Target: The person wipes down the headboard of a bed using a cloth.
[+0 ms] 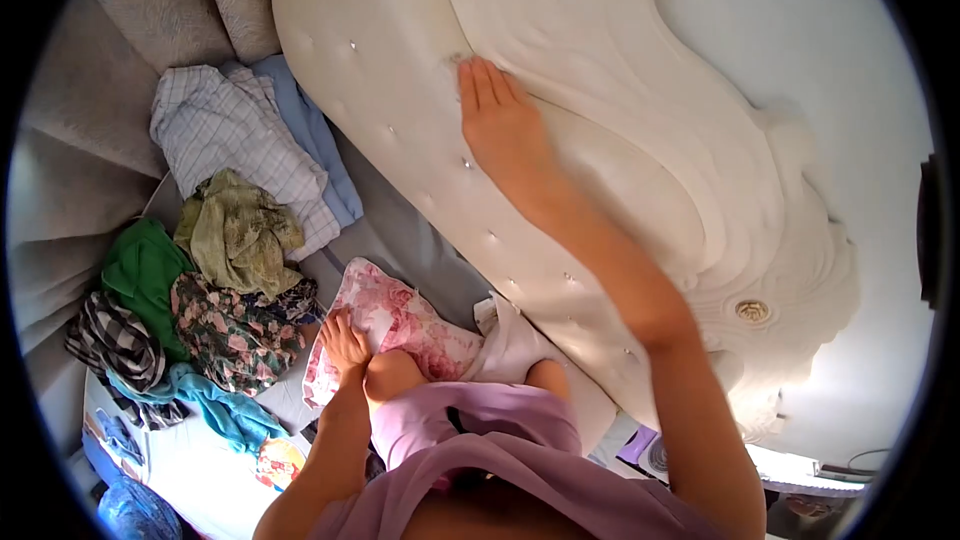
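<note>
My right hand (500,120) lies flat, fingers together, on the cream tufted headboard (400,70), next to its carved raised border. My left hand (345,340) rests with fingers spread on a pink floral cloth (400,325) lying on the bed. Neither hand grips anything. My knees show below in a lilac garment (480,430). A white cloth (512,345) is bunched between my knees and the headboard.
A heap of clothes lies to the left: a white checked shirt (225,130), a light blue shirt (310,125), an olive cloth (240,230), a green cloth (140,265), a dark floral cloth (235,330), a teal cloth (215,402). A white wall (820,60) is at the right.
</note>
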A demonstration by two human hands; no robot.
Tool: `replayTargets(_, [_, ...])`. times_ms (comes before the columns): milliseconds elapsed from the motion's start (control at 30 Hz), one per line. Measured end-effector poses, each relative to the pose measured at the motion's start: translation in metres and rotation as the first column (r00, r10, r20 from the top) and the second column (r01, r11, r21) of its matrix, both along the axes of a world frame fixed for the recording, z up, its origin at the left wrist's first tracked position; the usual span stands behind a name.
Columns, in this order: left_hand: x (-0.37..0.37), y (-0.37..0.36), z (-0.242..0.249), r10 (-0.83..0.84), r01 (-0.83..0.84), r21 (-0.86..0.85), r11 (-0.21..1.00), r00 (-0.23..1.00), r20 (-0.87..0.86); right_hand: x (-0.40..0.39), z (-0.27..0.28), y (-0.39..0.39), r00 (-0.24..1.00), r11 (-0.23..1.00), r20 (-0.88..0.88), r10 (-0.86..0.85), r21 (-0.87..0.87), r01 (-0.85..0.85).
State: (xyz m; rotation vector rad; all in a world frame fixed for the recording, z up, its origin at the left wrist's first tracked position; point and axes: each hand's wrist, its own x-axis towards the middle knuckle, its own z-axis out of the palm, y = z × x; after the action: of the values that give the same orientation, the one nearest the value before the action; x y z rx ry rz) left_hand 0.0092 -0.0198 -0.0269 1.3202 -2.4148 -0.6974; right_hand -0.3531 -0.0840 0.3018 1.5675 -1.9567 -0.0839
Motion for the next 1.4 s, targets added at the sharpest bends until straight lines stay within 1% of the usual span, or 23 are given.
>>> replayTargets(33, [-0.002, 0.002, 0.002, 0.009, -0.009, -0.001, 1.000, 1.000, -0.003, 0.002, 0.030, 0.023, 0.995, 0.962, -0.088, -0.055, 0.263, 0.077])
replayTargets(67, [-0.003, 0.002, 0.013, 0.001, -0.001, 0.001, 1.000, 1.000, -0.002, 0.008, 0.047, 0.050, 0.981, 0.848, -0.172, -0.086, 0.504, 0.163])
replayTargets(133, [0.005, 0.004, 0.005, 0.014, -0.013, -0.024, 1.000, 1.000, 0.025, 0.002, 0.045, 0.080, 0.977, 0.920, -0.211, -0.033, 0.375, 0.112])
replayTargets(167, [0.003, 0.006, 0.001, 0.021, -0.019, -0.041, 0.999, 0.997, 0.068, 0.001, 0.060, 0.108, 0.974, 0.921, -0.224, -0.047, 0.367, 0.129])
replayTargets(233, [0.006, 0.007, 0.002, 0.023, -0.022, -0.039, 0.999, 0.999, 0.043, 0.005, 0.086, 0.149, 0.994, 0.974, -0.045, -0.104, 0.197, 0.111])
replayTargets(367, [-0.005, 0.003, 0.011, 0.009, -0.009, 0.025, 1.000, 1.000, -0.006, 0.020, 0.096, 0.193, 0.962, 0.960, -0.147, -0.229, 0.127, 0.248])
replayTargets(500, [0.005, 0.007, 0.005, 0.006, -0.004, -0.035, 0.999, 0.999, 0.037, -0.004, 0.040, 0.100, 0.996, 0.995, 0.073, 0.043, 0.092, -0.049])
replayTargets(533, [0.008, 0.008, 0.009, -0.006, 0.008, -0.040, 0.999, 0.999, 0.041, -0.009, 0.022, 0.066, 0.973, 0.982, 0.231, 0.011, 0.179, -0.053])
replayTargets(600, [0.006, 0.010, 0.014, 0.001, 0.000, -0.018, 1.000, 1.000, 0.019, -0.005, -0.022, 0.012, 0.998, 0.999, 0.047, 0.039, 0.029, -0.040])
replayTargets(700, [0.001, 0.008, 0.009, -0.003, 0.003, -0.040, 0.999, 1.000, 0.004, -0.001, -0.023, 0.008, 1.000, 1.000, -0.002, -0.019, 0.024, 0.019])
replayTargets(733, [0.006, 0.008, 0.007, -0.001, 0.002, -0.046, 0.999, 1.000, 0.019, 0.003, -0.011, 0.026, 0.999, 0.999, 0.001, -0.035, 0.024, 0.035])
replayTargets(800, [0.002, 0.005, 0.003, -0.002, 0.004, -0.079, 0.997, 1.000, 0.015, -0.010, 0.030, 0.088, 0.999, 0.976, 0.031, 0.020, 0.215, -0.027])
replayTargets(867, [0.000, 0.004, 0.002, -0.006, 0.006, -0.089, 0.996, 1.000, -0.002, -0.013, 0.070, 0.140, 0.991, 0.991, 0.131, 0.028, 0.123, -0.044])
replayTargets(900, [-0.001, 0.003, 0.001, -0.015, 0.014, -0.119, 0.993, 1.000, -0.011, -0.013, 0.078, 0.166, 0.992, 0.992, 0.130, 0.007, 0.124, -0.024])
replayTargets(967, [0.001, 0.004, -0.004, -0.025, 0.024, -0.125, 0.992, 1.000, -0.002, -0.008, 0.089, 0.206, 0.992, 0.999, 0.124, -0.029, 0.021, 0.026])
replayTargets(1000, [0.003, 0.004, -0.005, -0.020, 0.021, -0.133, 0.991, 1.000, 0.008, -0.004, 0.089, 0.221, 0.992, 0.999, 0.125, -0.037, 0.020, 0.035])
replayTargets(1100, [0.004, 0.005, -0.004, -0.011, 0.012, -0.136, 0.991, 1.000, 0.007, 0.015, 0.068, 0.260, 0.979, 0.977, 0.117, -0.167, -0.116, 0.181])
replayTargets(1167, [0.005, 0.003, -0.006, -0.012, 0.013, -0.133, 0.991, 1.000, 0.007, 0.029, 0.040, 0.286, 0.907, 0.878, 0.311, -0.284, -0.294, 0.376])
replayTargets(1200, [0.005, 0.004, -0.007, -0.009, 0.010, -0.126, 0.992, 1.000, 0.009, 0.035, 0.018, 0.302, 0.764, 0.846, 0.586, -0.270, -0.235, 0.479])
replayTargets(1233, [0.005, 0.008, -0.006, -0.003, 0.003, -0.123, 0.992, 1.000, 0.000, 0.043, 0.004, 0.317, 0.550, 0.818, 0.803, -0.231, -0.145, 0.556])
replayTargets(1267, [0.003, 0.008, -0.003, -0.011, 0.008, -0.128, 0.992, 1.000, -0.019, 0.056, 0.006, 0.326, 0.561, 0.822, 0.797, -0.224, -0.154, 0.548])
replayTargets(1333, [-0.003, 0.005, 0.005, 0.027, -0.033, -0.138, 0.990, 0.999, -0.046, 0.068, 0.021, 0.324, 0.645, 0.929, 0.751, -0.139, -0.126, 0.347])
replayTargets(1400, [0.001, 0.007, 0.011, 0.003, -0.005, -0.091, 0.996, 1.000, -0.016, 0.053, 0.074, 0.291, 0.797, 0.894, 0.604, 0.002, -0.358, 0.269])
